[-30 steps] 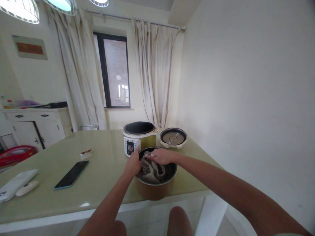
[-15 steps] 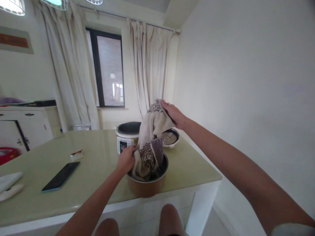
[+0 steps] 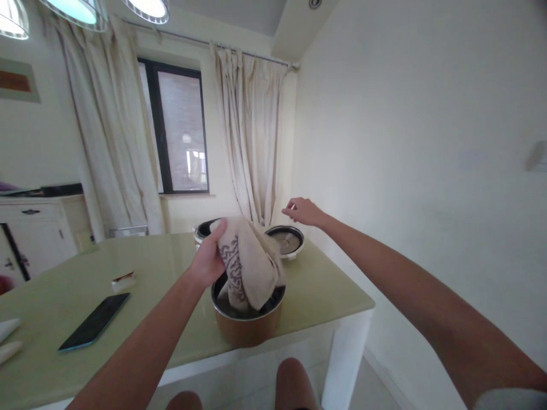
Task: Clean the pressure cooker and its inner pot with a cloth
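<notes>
My left hand [image 3: 208, 257] grips a beige towel [image 3: 250, 266] with a dark pattern and holds it up over a brown inner pot [image 3: 248, 324] at the table's front edge. The towel's lower end hangs down into the pot. My right hand [image 3: 302, 210] is raised in the air to the right of the towel, above a round cooker lid [image 3: 285, 240], with its fingers loosely curled and nothing in them. The electric cooker body [image 3: 201, 230] stands behind the towel, mostly hidden by it.
A black phone [image 3: 94, 328] and a small packet [image 3: 123, 279] lie on the green table [image 3: 149, 296] to the left. White items sit at the far left edge. My knees show below the table edge. A wall stands close on the right, curtains and a window behind.
My right hand has let go of the towel and moved right, over the lid. My left hand has left the pot's rim, taken the towel and lifted it.
</notes>
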`<control>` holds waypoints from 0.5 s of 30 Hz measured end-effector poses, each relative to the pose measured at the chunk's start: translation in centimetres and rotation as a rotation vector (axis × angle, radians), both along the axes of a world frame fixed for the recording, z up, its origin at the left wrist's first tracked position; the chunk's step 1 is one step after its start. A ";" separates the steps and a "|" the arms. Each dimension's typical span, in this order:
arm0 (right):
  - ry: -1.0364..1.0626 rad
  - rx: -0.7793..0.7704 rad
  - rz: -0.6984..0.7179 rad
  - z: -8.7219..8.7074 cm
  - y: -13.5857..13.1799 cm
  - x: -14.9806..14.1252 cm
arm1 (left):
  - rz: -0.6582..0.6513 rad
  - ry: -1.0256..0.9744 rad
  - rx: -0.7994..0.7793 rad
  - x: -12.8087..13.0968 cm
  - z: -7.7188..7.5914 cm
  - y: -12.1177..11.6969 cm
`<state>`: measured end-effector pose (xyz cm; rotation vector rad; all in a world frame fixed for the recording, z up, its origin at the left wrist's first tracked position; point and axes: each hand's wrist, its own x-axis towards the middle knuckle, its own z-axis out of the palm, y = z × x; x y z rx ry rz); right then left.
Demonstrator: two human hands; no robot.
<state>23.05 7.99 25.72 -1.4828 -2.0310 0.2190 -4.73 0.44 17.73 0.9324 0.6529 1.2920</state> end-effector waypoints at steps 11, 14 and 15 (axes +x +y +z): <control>0.561 -0.417 0.767 -11.4 -7.7 -7.6 | -0.147 -0.162 0.111 -0.8 2.4 -0.5; 0.581 -0.269 0.678 -11.2 -7.6 -9.0 | -0.068 0.000 0.190 -0.1 2.8 -0.7; 0.535 -0.228 0.603 -11.4 -7.4 -9.2 | -0.023 0.048 0.222 0.0 2.8 -0.8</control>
